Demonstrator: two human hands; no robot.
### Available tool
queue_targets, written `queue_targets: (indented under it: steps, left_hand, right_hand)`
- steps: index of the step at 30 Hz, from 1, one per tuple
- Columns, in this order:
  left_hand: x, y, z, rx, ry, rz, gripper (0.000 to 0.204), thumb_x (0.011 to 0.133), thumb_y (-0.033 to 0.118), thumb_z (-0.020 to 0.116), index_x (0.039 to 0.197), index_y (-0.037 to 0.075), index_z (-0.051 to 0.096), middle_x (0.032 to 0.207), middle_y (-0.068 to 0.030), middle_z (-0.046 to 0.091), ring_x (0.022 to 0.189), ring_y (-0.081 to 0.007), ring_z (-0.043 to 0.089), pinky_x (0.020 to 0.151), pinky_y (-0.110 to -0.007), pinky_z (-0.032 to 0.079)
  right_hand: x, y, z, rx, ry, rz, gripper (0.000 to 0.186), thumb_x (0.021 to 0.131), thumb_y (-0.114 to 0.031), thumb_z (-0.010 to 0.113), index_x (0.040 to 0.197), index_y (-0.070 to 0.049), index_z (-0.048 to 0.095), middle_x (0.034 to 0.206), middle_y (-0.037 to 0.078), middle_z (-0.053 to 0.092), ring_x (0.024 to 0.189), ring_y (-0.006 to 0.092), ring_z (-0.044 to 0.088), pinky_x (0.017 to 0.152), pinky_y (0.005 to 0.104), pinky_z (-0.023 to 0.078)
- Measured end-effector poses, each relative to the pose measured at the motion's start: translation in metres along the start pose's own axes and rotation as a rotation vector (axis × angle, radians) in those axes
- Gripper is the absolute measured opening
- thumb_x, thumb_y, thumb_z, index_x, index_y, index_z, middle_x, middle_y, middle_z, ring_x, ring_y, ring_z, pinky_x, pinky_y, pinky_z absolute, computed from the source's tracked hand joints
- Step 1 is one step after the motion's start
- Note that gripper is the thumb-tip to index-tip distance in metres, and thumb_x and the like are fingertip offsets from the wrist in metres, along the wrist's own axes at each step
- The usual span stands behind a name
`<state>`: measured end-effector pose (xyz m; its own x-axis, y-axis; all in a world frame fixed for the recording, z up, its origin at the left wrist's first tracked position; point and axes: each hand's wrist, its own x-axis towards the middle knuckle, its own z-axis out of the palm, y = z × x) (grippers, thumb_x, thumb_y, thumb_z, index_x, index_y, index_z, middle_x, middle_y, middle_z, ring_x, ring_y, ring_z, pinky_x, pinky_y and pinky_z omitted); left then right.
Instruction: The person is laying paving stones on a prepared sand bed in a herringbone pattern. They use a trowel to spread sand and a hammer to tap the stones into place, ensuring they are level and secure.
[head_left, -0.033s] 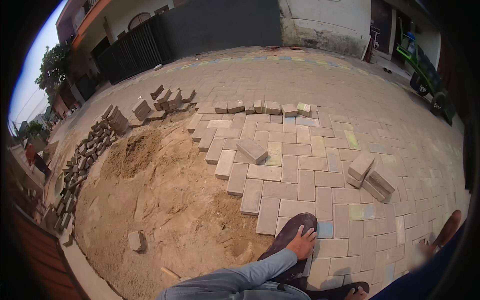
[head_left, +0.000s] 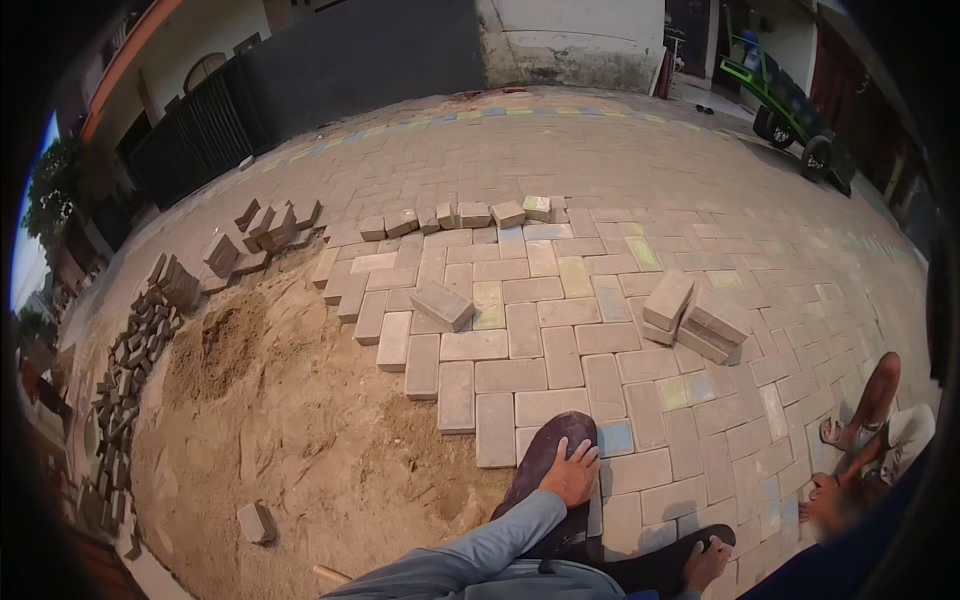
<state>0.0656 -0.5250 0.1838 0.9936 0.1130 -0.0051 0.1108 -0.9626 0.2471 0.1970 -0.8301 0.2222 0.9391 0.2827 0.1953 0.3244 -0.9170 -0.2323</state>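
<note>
My left hand (head_left: pixel 571 472), below a grey-blue sleeve, lies with its fingers apart on my dark-clad left knee (head_left: pixel 555 432). Over my right knee (head_left: pixel 668 556) rests my right hand (head_left: pixel 708 562), fingers stretched out and nothing in them. Beside my left knee runs the stepped edge of laid paving blocks (head_left: pixel 496 430), bordering bare sand (head_left: pixel 300 420). A loose block (head_left: pixel 442 305) lies tilted on the paving ahead. Farther right, several more loose blocks (head_left: pixel 712 325) lean together.
A row of blocks (head_left: pixel 473 215) crosses the paving ahead. Upright blocks (head_left: pixel 175 280) and a block heap (head_left: pixel 125 380) line the sand's left side. One block (head_left: pixel 257 523) sits on the sand near a wooden handle (head_left: pixel 331 574). At right another person's hand (head_left: pixel 826 502) shows. A green cart (head_left: pixel 785 110) stands far right.
The view has swung right, so the scene shifts left and more of the other person shows at right. Both my hands stay on my knees.
</note>
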Motion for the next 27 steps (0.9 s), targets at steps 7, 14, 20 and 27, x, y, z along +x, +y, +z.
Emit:
queue_targets:
  steps: [7, 14, 20, 27]
  left_hand:
    - [0.022, 0.001, 0.013, -0.008, 0.012, 0.067, 0.051, 0.096, 0.042, 0.063, 0.137, 0.012, 0.064, 0.157, -0.0093, 0.051, 0.152, -0.0336, 0.036, 0.122, -0.07, 0.017]
    - [0.008, 0.021, 0.01, 0.066, -0.091, 0.111, 0.052, 0.098, 0.042, 0.059, 0.14, 0.012, 0.063, 0.16, -0.0097, 0.048, 0.154, -0.034, 0.033, 0.122, -0.07, 0.016]
    - [0.009, 0.01, 0.007, 0.096, -0.097, 0.101, 0.052, 0.096, 0.04, 0.061, 0.139, 0.012, 0.064, 0.16, -0.0099, 0.048, 0.154, -0.0342, 0.034, 0.122, -0.069, 0.017]
    - [0.014, 0.01, 0.011, 0.114, -0.08, 0.113, 0.051, 0.096, 0.04, 0.062, 0.138, 0.012, 0.065, 0.159, -0.0096, 0.049, 0.153, -0.0344, 0.035, 0.122, -0.069, 0.017]
  right_hand:
    - [-0.073, 0.064, -0.009, -0.111, 0.016, 0.438, 0.039, 0.092, -0.035, 0.07, 0.124, -0.013, 0.066, 0.128, 0.016, 0.05, 0.128, 0.0427, 0.044, 0.106, 0.0587, 0.036]
    - [-0.118, 0.073, -0.02, -0.048, 0.021, 0.551, 0.043, 0.094, -0.036, 0.068, 0.129, -0.012, 0.064, 0.136, 0.02, 0.051, 0.137, 0.0513, 0.04, 0.111, 0.0652, 0.032]
    - [-0.112, 0.062, -0.011, -0.042, 0.044, 0.566, 0.044, 0.093, -0.036, 0.069, 0.129, -0.011, 0.065, 0.137, 0.021, 0.051, 0.138, 0.0507, 0.04, 0.112, 0.0649, 0.031]
    - [-0.106, 0.065, -0.019, -0.015, 0.004, 0.563, 0.045, 0.094, -0.035, 0.069, 0.129, -0.008, 0.063, 0.141, 0.025, 0.051, 0.139, 0.0546, 0.04, 0.112, 0.0671, 0.03]
